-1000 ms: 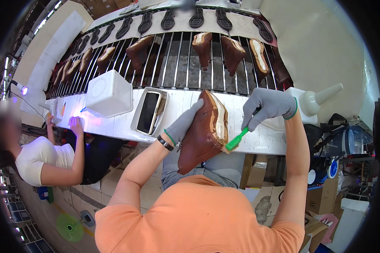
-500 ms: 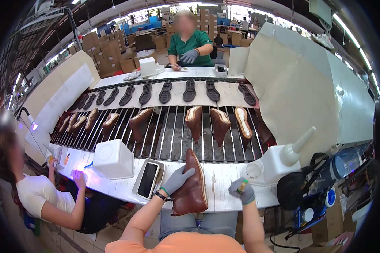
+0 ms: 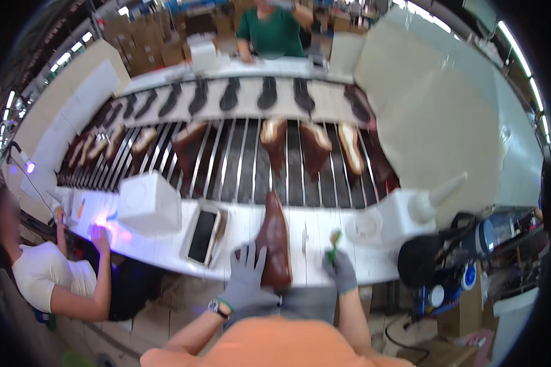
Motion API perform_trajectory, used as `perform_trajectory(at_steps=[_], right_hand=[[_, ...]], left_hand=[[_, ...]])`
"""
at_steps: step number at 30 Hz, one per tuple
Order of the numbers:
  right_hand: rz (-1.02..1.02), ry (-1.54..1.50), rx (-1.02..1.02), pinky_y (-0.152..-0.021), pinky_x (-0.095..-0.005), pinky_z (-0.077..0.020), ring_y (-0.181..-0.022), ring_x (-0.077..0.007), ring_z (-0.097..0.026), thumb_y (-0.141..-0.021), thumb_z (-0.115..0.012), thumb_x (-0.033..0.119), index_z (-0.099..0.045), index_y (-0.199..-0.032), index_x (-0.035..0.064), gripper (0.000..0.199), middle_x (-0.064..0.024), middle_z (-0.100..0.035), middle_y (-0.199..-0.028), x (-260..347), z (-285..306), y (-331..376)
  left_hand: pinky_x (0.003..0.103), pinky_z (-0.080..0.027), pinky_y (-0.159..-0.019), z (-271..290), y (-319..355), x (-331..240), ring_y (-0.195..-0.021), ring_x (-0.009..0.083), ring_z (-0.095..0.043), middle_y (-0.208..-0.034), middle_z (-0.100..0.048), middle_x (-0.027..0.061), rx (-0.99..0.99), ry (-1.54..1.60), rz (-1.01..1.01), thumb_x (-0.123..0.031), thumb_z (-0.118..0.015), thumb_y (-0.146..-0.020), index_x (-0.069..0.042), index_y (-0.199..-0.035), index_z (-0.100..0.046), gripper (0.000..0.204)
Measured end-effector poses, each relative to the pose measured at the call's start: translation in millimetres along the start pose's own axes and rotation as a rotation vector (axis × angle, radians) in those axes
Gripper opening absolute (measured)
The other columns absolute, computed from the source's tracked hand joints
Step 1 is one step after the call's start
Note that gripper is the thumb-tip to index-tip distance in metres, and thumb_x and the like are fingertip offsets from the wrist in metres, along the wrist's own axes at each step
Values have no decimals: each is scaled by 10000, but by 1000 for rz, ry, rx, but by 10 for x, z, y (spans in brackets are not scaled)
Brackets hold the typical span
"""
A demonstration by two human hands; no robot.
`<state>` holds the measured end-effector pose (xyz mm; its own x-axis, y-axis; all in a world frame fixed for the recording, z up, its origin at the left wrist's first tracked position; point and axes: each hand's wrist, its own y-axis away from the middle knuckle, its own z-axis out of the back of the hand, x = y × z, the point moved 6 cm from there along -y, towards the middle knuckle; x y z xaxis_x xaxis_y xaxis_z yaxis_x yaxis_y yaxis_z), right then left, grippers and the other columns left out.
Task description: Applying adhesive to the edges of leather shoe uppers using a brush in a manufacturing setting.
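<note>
A brown leather boot (image 3: 276, 244) is at the near table edge, its toe pointing away from me. My left hand (image 3: 249, 269), in a grey glove, lies against the boot's left side with its fingers spread. To the right, my gloved right hand (image 3: 341, 270) is closed on a small green-handled brush (image 3: 333, 244), its tan tip upward and apart from the boot. Motion blur softens the boot and brush.
Behind the white table (image 3: 300, 235), a roller conveyor (image 3: 239, 165) carries several boots, with dark soles (image 3: 267, 93) on a strip beyond. A phone (image 3: 203, 237) lies in a tray at left. A white bottle (image 3: 422, 205) stands right. Co-workers sit left and opposite.
The boot has turned more upright and straighter, its pale sole edge now less visible. My left fingers have spread. The brush now points up from my right hand. The whole view has shifted.
</note>
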<state>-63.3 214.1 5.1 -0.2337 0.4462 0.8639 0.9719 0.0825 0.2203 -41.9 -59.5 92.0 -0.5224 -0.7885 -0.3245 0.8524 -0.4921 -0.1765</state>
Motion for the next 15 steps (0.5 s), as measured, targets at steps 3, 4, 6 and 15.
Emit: perform_trajectory(at_steps=[3,4,6,15], right_hand=[[-110,436,-96,-504,-210,-333,-580,-22,-448,-910,-646,175,-751,-1007,24,207,42,-591,-703,175,-150,-65],[-106,454,-41,-507,-210,-334,-583,-19,-443,-899,-662,164,-751,-1044,27,218,45,-606,-721,249,-253,-91],[-19,521,10,-517,-196,-356,-585,-15,-453,-898,-652,159,-750,-1021,27,206,49,-641,-738,400,-424,-106],[-96,721,99,-614,-218,-407,-686,-44,-518,-836,-743,124,-762,-1018,23,210,16,-683,-767,354,-686,-260]], left_hand=[[709,-258,-998,-188,40,44,-1305,523,-334,-1455,-318,317,-32,-253,25,-339,-733,-729,-31,-1465,-358,881],[695,-246,-1026,-232,38,105,-1323,517,-323,-1469,-318,293,-12,-256,64,-293,-724,-735,-45,-1473,-353,863],[666,-250,-1049,-247,29,145,-1351,496,-299,-1490,-294,284,-46,-246,99,-276,-725,-736,-85,-1503,-314,891],[634,-218,-1090,-85,5,161,-1366,489,-281,-1502,-267,287,-3,-119,140,-311,-786,-669,-95,-1534,-245,1043]])
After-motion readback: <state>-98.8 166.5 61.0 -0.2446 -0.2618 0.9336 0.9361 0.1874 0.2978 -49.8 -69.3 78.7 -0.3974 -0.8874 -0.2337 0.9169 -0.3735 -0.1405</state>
